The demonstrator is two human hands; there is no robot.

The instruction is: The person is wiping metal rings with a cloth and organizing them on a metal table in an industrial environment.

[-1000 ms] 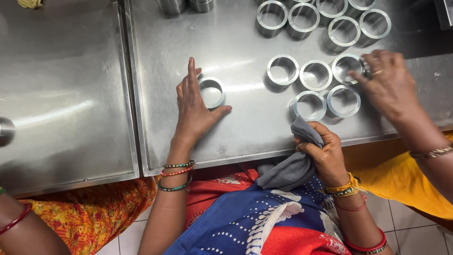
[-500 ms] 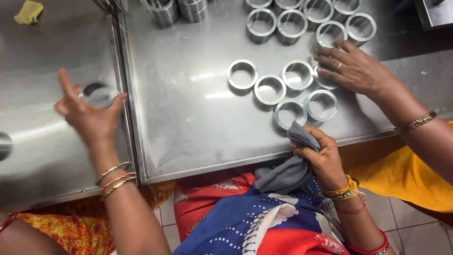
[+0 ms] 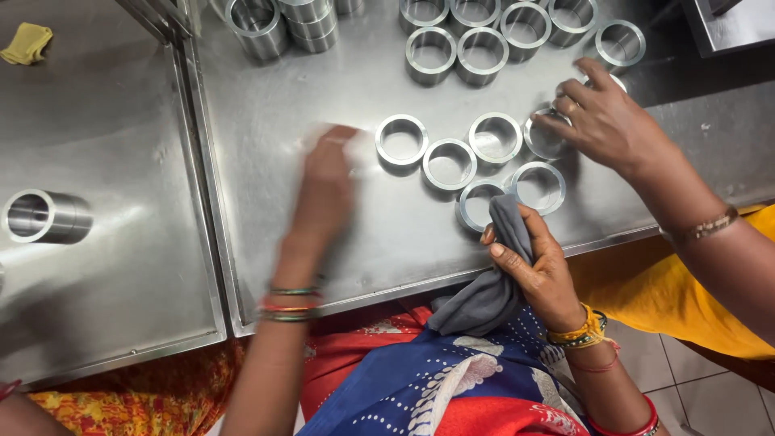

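My left hand (image 3: 324, 184) is blurred with motion over the steel table (image 3: 266, 145), fingers pointing away, nothing in it, just left of a short metal ring (image 3: 401, 139). My right hand (image 3: 539, 270) grips a grey cloth (image 3: 492, 282) at the table's near edge, and the cloth lies over a ring (image 3: 475, 207). Several more rings lie flat around it, such as one (image 3: 449, 164) in the middle. A co-worker's hand (image 3: 607, 121) reaches in from the right and touches a ring (image 3: 546, 139).
A metal sleeve (image 3: 44, 216) lies alone on the left steel tray (image 3: 121, 282). A yellow rag (image 3: 26, 44) sits at that tray's far corner. Stacked rings (image 3: 258, 28) and more rows of rings (image 3: 481, 52) stand along the far side.
My left hand carried a ring to the left tray, left it there, and has swung back right toward the rings. The co-worker's hand stays on the rings.
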